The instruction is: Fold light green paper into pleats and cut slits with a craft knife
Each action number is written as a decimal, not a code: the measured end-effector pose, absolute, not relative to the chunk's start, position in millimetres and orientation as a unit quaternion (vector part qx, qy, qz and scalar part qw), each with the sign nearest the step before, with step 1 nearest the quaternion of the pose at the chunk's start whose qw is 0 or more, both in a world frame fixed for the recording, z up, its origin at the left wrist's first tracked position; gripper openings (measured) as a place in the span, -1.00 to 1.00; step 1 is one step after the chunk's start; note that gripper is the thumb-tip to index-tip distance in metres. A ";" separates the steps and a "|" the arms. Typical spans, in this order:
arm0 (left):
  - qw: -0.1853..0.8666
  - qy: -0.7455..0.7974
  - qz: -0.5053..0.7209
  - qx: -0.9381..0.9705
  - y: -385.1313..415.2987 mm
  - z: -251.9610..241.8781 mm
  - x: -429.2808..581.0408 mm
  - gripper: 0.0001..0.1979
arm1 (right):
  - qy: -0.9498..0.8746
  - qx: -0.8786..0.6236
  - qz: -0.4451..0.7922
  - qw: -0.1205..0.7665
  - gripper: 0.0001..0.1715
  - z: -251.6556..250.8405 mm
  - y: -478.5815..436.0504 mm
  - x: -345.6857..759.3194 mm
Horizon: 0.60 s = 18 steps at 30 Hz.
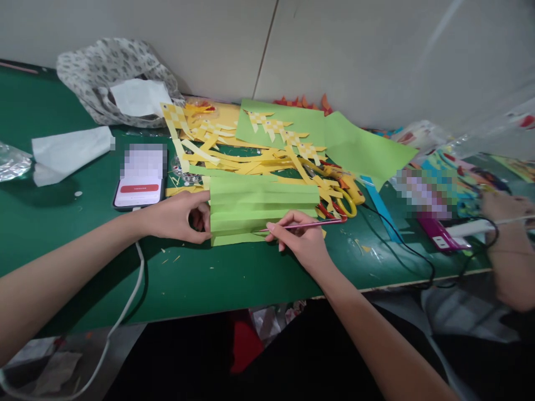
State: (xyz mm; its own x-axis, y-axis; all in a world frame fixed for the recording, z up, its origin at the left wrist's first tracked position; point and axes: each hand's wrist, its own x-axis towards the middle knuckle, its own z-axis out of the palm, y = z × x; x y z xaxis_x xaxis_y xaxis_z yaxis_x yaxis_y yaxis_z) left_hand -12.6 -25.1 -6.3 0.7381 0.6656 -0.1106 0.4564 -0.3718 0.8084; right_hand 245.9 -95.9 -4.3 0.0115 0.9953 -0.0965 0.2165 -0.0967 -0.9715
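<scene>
A light-green sheet of paper (263, 203) with several crosswise creases lies on the green table in front of me. My left hand (184, 217) grips its left edge, thumb and fingers curled around the near corner. My right hand (298, 236) pinches a slim pink pen-like tool (311, 224). The tool's fine tip rests on the near part of the paper, just left of my right fingers; its far end points right. Exactly what kind of tool it is cannot be made out. Behind the sheet lie yellow paper strips (246, 162) and yellow-handled scissors (349, 203).
A phone (140, 186) on a white cable lies left of the paper. Farther back are a patterned cloth bag (112, 61), green sheets (363, 145) and woven yellow paper shapes (267, 122). At right, a black cable (401, 239) runs past a magenta power bank (441, 231) near another person's hand (504, 209).
</scene>
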 end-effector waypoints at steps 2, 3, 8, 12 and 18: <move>0.442 0.342 0.118 0.821 -25.0 -6.6 -13.0 -0.69 | -0.524 -0.576 0.463 0.425 -0.66 -5.1 -95.9 249.1; 0.441 0.342 0.118 0.821 -25.0 -6.8 -13.2 -0.69 | -0.521 -0.576 0.462 0.428 -0.66 -5.3 -96.0 250.9; 0.441 0.336 0.123 0.823 -24.4 -8.0 -13.5 -0.70 | -0.511 -0.580 0.460 0.437 -0.66 -4.2 -96.3 259.7; 0.440 0.337 0.119 0.824 -24.0 -8.8 -13.2 -0.70 | -0.518 -0.574 0.453 0.443 -0.67 -5.6 -95.7 267.9; 0.440 0.341 0.116 0.823 -24.2 -8.9 -13.6 -0.68 | -0.528 -0.560 0.450 0.453 -0.68 -10.8 -93.4 280.7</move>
State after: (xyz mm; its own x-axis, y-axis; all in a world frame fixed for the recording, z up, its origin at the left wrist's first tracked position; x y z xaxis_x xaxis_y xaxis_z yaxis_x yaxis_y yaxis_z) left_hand -13.6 -24.2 -8.9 0.7409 0.6625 -0.1097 0.4586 -0.3799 0.8033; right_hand 280.7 -93.4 -10.8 0.0381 0.9990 -0.0250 0.1838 -0.0316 -0.9825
